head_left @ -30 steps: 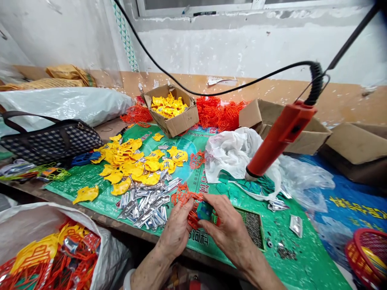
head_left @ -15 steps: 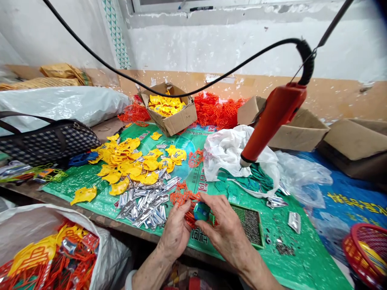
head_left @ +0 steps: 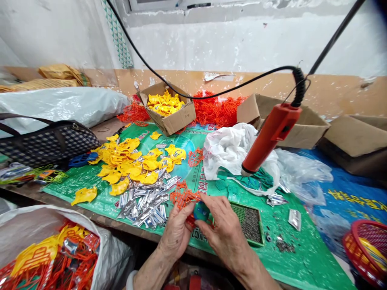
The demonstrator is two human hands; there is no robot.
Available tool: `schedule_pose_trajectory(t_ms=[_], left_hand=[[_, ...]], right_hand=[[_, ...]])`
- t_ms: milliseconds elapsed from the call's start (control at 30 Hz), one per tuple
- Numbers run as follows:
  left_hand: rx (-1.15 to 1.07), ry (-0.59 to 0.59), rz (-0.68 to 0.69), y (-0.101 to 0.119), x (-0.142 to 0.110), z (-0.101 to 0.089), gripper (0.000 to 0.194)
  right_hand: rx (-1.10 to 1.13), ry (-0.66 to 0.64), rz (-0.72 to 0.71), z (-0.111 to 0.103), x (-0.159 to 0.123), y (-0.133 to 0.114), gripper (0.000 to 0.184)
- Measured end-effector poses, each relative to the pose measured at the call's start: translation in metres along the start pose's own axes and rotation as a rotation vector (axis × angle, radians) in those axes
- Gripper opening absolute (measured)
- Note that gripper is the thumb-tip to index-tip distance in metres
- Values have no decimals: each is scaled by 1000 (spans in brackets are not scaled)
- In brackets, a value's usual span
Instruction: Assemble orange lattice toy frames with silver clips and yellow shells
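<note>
Over the table's front edge, my left hand (head_left: pixel 177 228) is closed on an orange-red plastic lattice part (head_left: pixel 183 195). My right hand (head_left: pixel 225 225) pinches a blue-green translucent plastic piece (head_left: pixel 200 212) against that part. Fingers cover much of where the two pieces meet. Beside my right hand is a green tray (head_left: pixel 262 229) of small dark screws (head_left: pixel 251 223). Above and to the right, a red electric screwdriver (head_left: pixel 270 139) hangs tip down, touched by neither hand. Silver foil-like pieces (head_left: pixel 145 205) lie in a heap left of my hands.
Yellow plastic pieces (head_left: pixel 123 159) are piled behind the silver heap. A cardboard box (head_left: pixel 178 123) holds more of them. A white bag (head_left: pixel 111 241) with mixed parts stands front left. A red basket (head_left: pixel 350 241) is at right. The screwdriver's black cable (head_left: pixel 169 86) sags across the view.
The hanging screwdriver has swung, its top moving down and slightly left, and its cable has shifted. My hands stay nearly in place, the blue-green piece now more covered by fingers.
</note>
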State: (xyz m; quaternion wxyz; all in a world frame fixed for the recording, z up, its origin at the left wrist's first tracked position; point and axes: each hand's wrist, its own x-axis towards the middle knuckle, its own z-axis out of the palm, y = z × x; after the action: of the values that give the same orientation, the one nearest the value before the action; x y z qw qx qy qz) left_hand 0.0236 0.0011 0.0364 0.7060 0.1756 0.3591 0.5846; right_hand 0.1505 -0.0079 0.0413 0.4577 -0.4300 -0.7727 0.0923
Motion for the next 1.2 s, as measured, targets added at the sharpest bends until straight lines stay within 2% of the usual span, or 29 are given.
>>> schedule_pose_trajectory(t_ms=[167, 300, 367, 533, 700, 1000, 1200], left_hand=[[-43, -28, -9, -2, 0, 1, 32], [-70, -18, -36, -4, 1, -2, 26], [-72, -18, -47, -5, 1, -1, 24], [-48, -30, -38, -6, -2, 3, 25], [-26, -30, -36, -6, -2, -1, 27], [-44, -83, 2, -6, -3, -1, 27], [-40, -55, -9, -9, -5, -7, 23]], right_hand=[[89, 28, 78, -7, -3, 5, 55], [80, 83, 130, -13, -7, 10, 53], [67, 86, 127, -15, -8, 10, 53], [40, -1, 74, -10, -6, 4, 58], [19, -35, 67, -4, -5, 2, 59], [7, -16, 73, -3, -5, 2, 63], [-46, 0, 70, 2, -12, -6, 65]])
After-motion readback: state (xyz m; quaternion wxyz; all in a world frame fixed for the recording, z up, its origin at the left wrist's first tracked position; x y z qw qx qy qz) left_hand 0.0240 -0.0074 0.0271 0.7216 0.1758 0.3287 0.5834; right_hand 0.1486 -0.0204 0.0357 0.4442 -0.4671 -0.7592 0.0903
